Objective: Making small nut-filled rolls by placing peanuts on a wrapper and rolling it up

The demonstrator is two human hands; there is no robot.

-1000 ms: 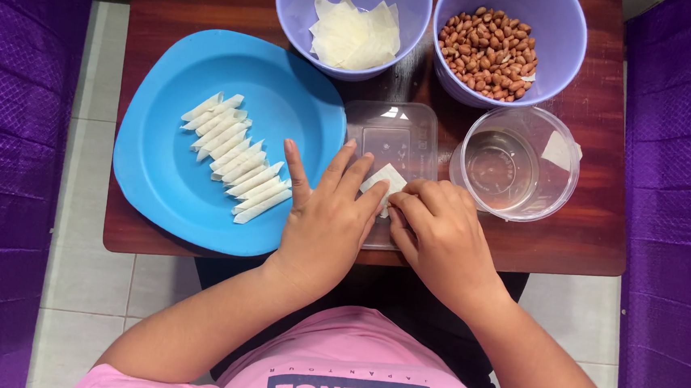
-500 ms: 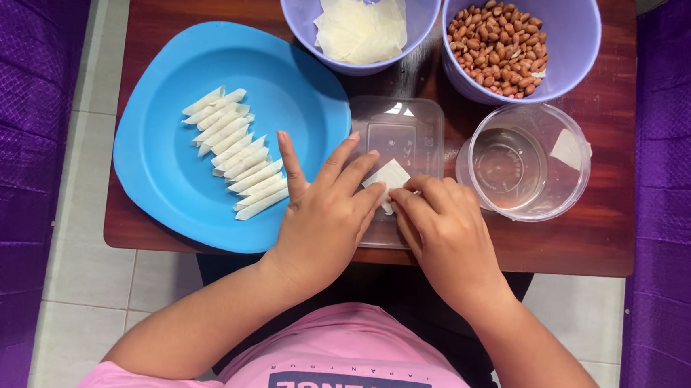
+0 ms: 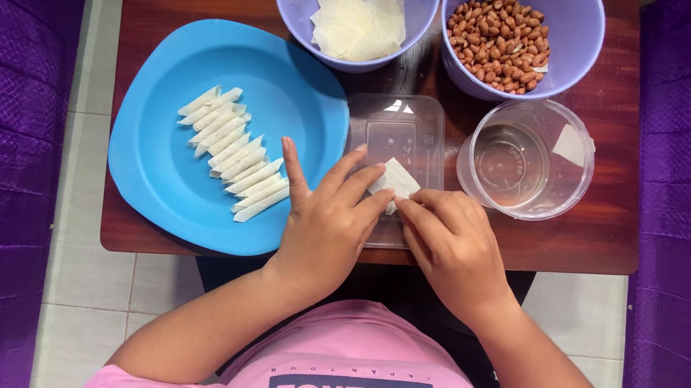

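I am looking down at a small white wrapper (image 3: 395, 180), a thin, pale, flat piece with one pointed corner sticking up toward the far side. It is lying on a clear plastic lid (image 3: 396, 133) at the near middle of the brown wooden table (image 3: 602, 236). Both hands are meeting on it. My left hand (image 3: 329, 221) is resting with its fingers loosely spread, thumb angled out over the edge of the blue plate (image 3: 288, 93), and its fingertips are pressing on the wrapper's near left edge. My right hand (image 3: 451, 246) is curling in, fingers bunched together, pinching the wrapper's near right edge; I cannot tell what, if anything, is sitting inside the fold.

The plate is smooth, round plastic, and it is carrying a slanting row of slim white rolled sticks (image 3: 230, 158), lying side by side and touching. Beyond the lid, a lilac bowl (image 3: 294, 4) is holding a loose pile of limp, translucent wrapper sheets (image 3: 357, 25). Beside it a second lilac bowl (image 3: 579, 40) is holding reddish-brown peanuts (image 3: 498, 38). A clear round tub (image 3: 526, 160) is standing to the right of the lid.
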